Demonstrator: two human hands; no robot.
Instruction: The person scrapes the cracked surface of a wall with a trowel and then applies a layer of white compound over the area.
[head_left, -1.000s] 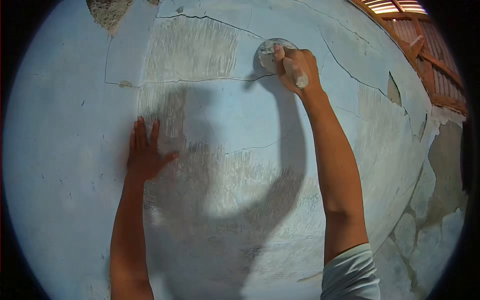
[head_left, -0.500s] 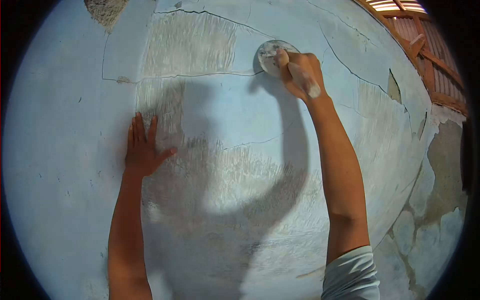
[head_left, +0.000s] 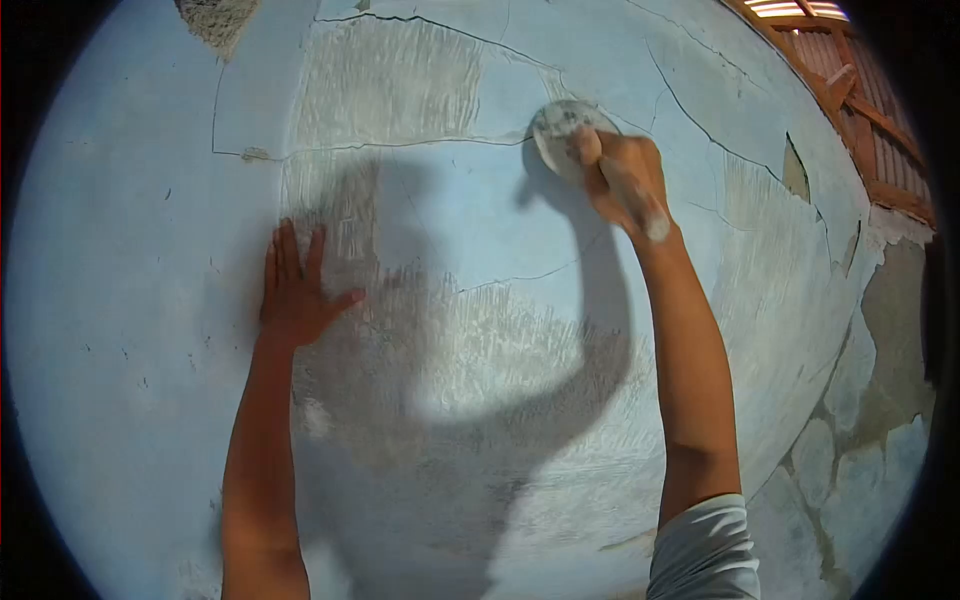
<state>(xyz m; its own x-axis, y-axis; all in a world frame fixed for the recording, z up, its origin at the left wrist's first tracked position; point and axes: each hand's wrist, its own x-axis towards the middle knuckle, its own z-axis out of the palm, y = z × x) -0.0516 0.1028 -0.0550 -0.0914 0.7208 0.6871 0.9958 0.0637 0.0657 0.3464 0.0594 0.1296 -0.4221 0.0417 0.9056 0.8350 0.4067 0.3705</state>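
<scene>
A pale blue wall with thin cracks and rough scraped patches fills most of the view. Fingers spread, my left hand lies flat on it beside a scraped patch. My right hand is wrapped round the handle of a round, dull metal scraping tool. The tool's disc is against the wall near a long horizontal crack; part of the handle is hidden by my fingers. Above and left of the disc is a larger scraped patch.
A hole with rough, bare filling is at the top left. Wooden beams and corrugated sheeting stand at the upper right. Below them, another wall has peeling paint. A narrow chipped gap lies right of the tool.
My right hand and the tool have moved down and slightly right along the wall. The view has shifted a little; my left hand stays flat on the wall.
</scene>
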